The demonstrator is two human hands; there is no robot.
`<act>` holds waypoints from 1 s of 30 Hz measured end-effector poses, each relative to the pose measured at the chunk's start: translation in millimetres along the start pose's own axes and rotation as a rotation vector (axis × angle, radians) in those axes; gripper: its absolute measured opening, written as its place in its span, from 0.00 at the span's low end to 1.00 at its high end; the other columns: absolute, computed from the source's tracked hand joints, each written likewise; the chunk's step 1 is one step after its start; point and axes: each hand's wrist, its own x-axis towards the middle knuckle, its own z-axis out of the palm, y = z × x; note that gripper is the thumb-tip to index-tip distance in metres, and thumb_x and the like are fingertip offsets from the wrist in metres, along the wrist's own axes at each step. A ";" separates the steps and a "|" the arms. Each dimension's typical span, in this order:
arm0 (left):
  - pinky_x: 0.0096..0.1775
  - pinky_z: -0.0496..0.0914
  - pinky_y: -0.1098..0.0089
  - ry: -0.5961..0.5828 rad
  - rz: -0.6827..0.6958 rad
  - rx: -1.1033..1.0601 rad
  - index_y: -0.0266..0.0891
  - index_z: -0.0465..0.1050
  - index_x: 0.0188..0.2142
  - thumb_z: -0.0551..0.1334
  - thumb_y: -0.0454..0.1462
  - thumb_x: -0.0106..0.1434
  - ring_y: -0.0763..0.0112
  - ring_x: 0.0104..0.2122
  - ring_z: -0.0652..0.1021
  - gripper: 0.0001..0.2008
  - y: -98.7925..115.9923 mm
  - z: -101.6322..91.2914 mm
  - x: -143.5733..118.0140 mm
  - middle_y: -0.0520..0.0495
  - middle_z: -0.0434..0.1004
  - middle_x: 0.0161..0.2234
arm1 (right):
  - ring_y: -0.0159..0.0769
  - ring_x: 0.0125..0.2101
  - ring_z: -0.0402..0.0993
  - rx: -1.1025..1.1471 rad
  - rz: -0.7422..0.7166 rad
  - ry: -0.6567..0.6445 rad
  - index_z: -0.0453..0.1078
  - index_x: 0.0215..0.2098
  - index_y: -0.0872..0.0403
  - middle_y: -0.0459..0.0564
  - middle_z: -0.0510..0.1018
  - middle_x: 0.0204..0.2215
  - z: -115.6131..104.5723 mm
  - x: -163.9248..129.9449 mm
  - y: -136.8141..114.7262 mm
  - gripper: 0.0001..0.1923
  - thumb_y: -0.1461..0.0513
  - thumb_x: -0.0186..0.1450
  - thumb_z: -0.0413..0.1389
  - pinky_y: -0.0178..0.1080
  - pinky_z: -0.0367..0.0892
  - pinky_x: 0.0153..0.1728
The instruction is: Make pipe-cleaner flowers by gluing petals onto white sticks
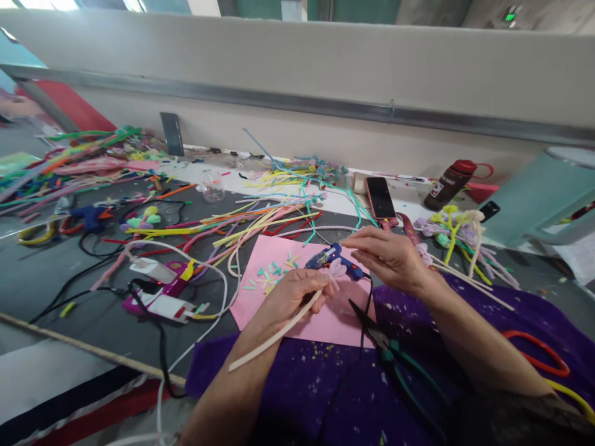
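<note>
- Over the pink sheet [318, 329], the left hand [304, 291] has its grip closed around a cream stem [283, 331], with lilac loops [338, 267] at the fingertips.
- At three o'clock from the lilac loops, the right hand [390, 257] hovers, grip open.
- At twelve, just beyond, lies a blue glue gun [331, 253].
- At nine, small clippings [274, 271]; at five, green-handled pliers [383, 347].

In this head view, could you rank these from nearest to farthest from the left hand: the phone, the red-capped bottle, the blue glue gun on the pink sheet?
From the left hand:
1. Blue glue gun: on the pink sheet, just beyond the hand.
2. Phone: farther back, to the right.
3. Red-capped bottle: rightmost of the three.
</note>
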 end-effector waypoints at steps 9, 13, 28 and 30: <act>0.09 0.48 0.81 -0.045 0.006 -0.227 0.33 0.71 0.23 0.58 0.39 0.55 0.83 0.07 0.57 0.10 -3.0 -6.6 0.8 0.54 0.63 0.10 | 0.33 0.36 0.72 0.075 0.050 0.035 0.70 0.44 0.54 0.52 0.75 0.35 4.1 1.3 2.8 0.12 0.65 0.64 0.50 0.36 0.68 0.35; 0.09 0.47 0.80 -0.058 0.000 -0.212 0.33 0.71 0.24 0.58 0.39 0.56 0.82 0.06 0.57 0.10 -3.9 -7.2 1.9 0.53 0.64 0.10 | 0.34 0.37 0.72 0.127 0.050 -0.004 0.68 0.47 0.53 0.52 0.76 0.37 6.2 2.5 -2.1 0.13 0.64 0.65 0.49 0.38 0.68 0.37; 0.12 0.49 0.80 0.192 0.116 -0.029 0.32 0.72 0.25 0.64 0.41 0.52 0.86 0.10 0.60 0.11 -1.5 3.2 -2.5 0.50 0.72 0.17 | 0.29 0.28 0.68 0.223 0.277 0.128 0.71 0.41 0.54 0.49 0.73 0.32 11.1 0.6 2.9 0.10 0.61 0.63 0.52 0.33 0.63 0.26; 0.11 0.49 0.81 0.204 0.134 -0.055 0.32 0.72 0.24 0.66 0.40 0.50 0.86 0.09 0.61 0.11 -0.5 3.6 -3.0 0.50 0.73 0.17 | 0.29 0.27 0.68 0.233 0.270 0.103 0.71 0.40 0.54 0.49 0.74 0.31 12.8 0.5 1.3 0.10 0.61 0.63 0.52 0.33 0.63 0.26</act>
